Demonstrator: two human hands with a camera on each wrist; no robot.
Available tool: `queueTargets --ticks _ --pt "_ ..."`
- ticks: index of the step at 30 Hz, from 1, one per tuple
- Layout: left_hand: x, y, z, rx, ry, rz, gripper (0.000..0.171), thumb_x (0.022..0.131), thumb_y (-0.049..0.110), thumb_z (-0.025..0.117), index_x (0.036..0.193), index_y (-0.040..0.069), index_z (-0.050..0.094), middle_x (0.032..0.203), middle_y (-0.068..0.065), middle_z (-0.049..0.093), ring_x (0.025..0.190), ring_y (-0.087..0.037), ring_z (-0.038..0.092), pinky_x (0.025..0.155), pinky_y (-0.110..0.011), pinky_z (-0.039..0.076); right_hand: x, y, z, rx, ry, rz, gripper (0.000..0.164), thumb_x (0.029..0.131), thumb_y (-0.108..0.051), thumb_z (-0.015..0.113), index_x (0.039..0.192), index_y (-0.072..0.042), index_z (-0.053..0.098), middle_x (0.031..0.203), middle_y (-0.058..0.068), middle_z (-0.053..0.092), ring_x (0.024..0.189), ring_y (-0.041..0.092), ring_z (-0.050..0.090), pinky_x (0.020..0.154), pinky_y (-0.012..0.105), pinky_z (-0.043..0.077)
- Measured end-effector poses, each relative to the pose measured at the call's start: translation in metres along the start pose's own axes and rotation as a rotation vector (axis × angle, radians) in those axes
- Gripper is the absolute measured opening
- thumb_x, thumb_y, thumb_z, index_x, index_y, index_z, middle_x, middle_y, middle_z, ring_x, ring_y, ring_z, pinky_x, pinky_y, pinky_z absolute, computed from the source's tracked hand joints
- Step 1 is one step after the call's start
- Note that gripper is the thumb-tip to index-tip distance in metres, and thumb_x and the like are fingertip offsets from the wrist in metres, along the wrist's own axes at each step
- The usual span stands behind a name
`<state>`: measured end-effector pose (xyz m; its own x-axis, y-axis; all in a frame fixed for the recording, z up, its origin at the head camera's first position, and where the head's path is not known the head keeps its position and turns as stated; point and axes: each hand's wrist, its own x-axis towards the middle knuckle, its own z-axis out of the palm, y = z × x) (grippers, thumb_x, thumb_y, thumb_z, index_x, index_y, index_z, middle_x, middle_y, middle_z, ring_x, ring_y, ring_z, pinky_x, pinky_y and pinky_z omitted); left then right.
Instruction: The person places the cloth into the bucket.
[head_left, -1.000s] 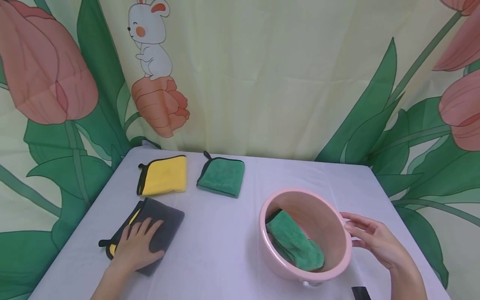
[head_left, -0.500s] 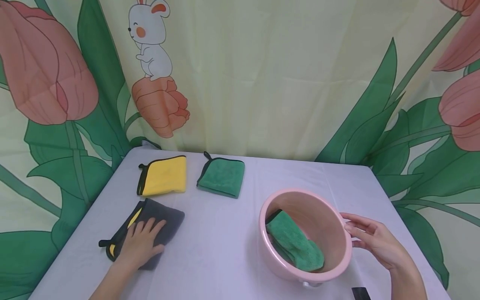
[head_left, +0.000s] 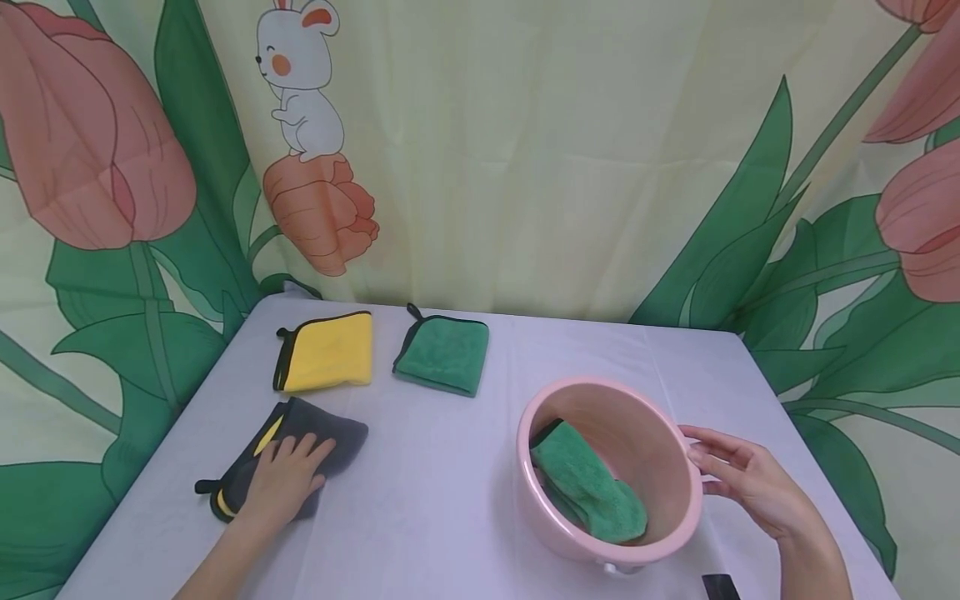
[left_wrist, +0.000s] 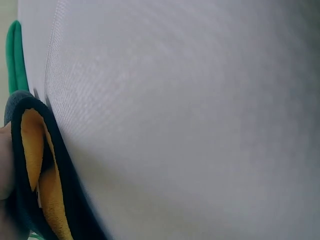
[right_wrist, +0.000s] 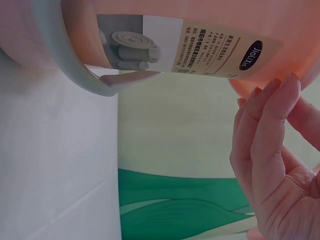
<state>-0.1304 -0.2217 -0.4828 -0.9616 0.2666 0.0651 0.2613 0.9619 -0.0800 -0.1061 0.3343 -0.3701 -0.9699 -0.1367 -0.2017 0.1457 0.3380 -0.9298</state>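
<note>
On the left of the table, my left hand (head_left: 277,483) lies over a folded dark grey cleaning cloth (head_left: 341,435) with yellow lining, thumb and fingers gathering it. In the left wrist view the cloth's yellow inner side (left_wrist: 34,150) shows between raised, dark-bound folds, and only a sliver of the hand (left_wrist: 5,165) appears. At the right, my right hand (head_left: 753,479) touches the side of a pink bucket (head_left: 551,533) at its rim. Its fingers look nearly straight in the right wrist view, fingertips by the bucket's wall. A green cloth (head_left: 592,487) lies crumpled inside the bucket.
A folded yellow cloth (head_left: 333,352) and a folded green cloth (head_left: 446,354) lie side by side at the back left of the white table (head_left: 442,492). A small black object (head_left: 720,586) is at the front edge. A printed curtain (head_left: 525,167) hangs behind.
My left hand has slid slightly forward and right; its thumb has drawn toward the fingers, and the grey cloth's near edge has been pulled in and bunched. The right hand and bucket stay put.
</note>
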Motion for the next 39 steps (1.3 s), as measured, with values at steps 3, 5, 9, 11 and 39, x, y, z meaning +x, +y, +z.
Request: queueTargets --ticks 3,5,9,11,39 --pt "0.001 0.000 0.001 0.014 0.019 0.012 0.050 0.074 0.028 0.073 0.118 0.013 0.056 0.111 -0.013 0.055 0.101 -0.036 0.048 0.088 -0.058 0.035 -0.001 0.000 -0.001 -0.001 0.001 0.001 0.028 0.093 -0.014 0.051 0.116 -0.028 0.059 0.097 -0.012 0.064 0.086 0.007 0.061 0.070 0.033 0.053" --pt "0.001 0.001 0.000 0.020 0.025 0.015 0.049 0.074 0.028 0.073 0.118 0.014 0.056 0.111 -0.013 0.055 0.101 -0.036 0.049 0.088 -0.058 0.035 -0.001 -0.001 -0.001 -0.004 0.003 0.007 0.028 0.093 -0.015 0.051 0.117 -0.026 0.059 0.099 -0.014 0.064 0.088 0.005 0.060 0.070 0.032 0.053" --pt "0.001 0.002 -0.003 0.036 0.025 0.017 0.048 0.074 0.028 0.073 0.116 0.014 0.056 0.110 -0.013 0.056 0.101 -0.037 0.050 0.087 -0.058 0.035 0.000 -0.001 -0.001 0.000 0.004 0.012 0.028 0.093 -0.015 0.050 0.117 -0.028 0.059 0.098 -0.014 0.063 0.088 0.005 0.060 0.071 0.032 0.053" --pt "0.000 0.002 -0.006 0.044 0.031 0.017 0.047 0.074 0.028 0.073 0.115 0.013 0.057 0.109 -0.014 0.056 0.100 -0.037 0.050 0.087 -0.057 0.035 0.001 0.000 -0.001 0.007 0.000 0.002 0.030 0.093 -0.013 0.050 0.115 -0.031 0.059 0.097 -0.012 0.064 0.087 0.007 0.061 0.070 0.032 0.053" --pt "0.056 0.033 -0.080 0.095 0.389 0.188 0.048 0.066 0.025 0.080 0.102 0.016 0.051 0.098 -0.011 0.052 0.090 -0.033 0.052 0.080 -0.050 0.040 0.000 0.000 -0.001 0.016 -0.023 -0.054 0.030 0.093 -0.010 0.049 0.117 -0.025 0.059 0.097 -0.008 0.065 0.086 0.009 0.062 0.069 0.033 0.053"
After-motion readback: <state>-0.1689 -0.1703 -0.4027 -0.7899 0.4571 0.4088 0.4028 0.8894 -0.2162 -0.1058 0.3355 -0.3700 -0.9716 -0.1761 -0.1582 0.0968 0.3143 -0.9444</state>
